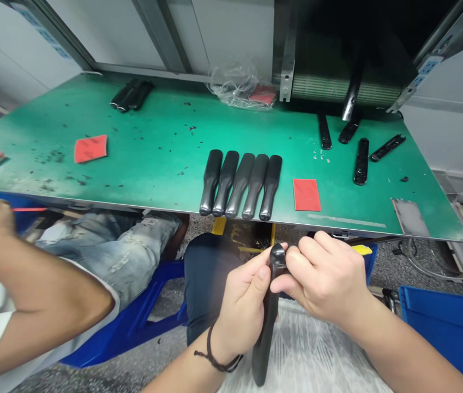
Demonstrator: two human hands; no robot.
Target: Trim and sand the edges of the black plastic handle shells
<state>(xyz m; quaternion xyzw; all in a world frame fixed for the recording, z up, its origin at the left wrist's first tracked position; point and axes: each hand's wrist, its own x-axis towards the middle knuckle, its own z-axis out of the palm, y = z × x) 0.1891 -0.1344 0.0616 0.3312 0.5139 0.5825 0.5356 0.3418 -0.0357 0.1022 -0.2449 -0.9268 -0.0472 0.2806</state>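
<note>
My left hand point(244, 305) is wrapped round a black plastic handle-shaped piece point(267, 333), held upright above my lap with its rounded, glossy end at the top. Against that end presses my right hand point(323, 275), fingers curled and thumb touching the side. Whatever lies inside those curled fingers is hidden. A yellow tip point(362, 249) shows just behind the right hand; I cannot tell whether it is held. Beyond my hands, several similar black handles point(241, 185) lie side by side at the table's front edge, next to a red square sheet point(307, 195).
The green table point(153, 158) also bears another red sheet point(91, 148), black handles point(132, 95), a plastic bag point(235, 87) and several narrow black parts point(361, 161). A co-worker's arm point(51, 278) is at left. A blue bin point(448, 327) stands at right.
</note>
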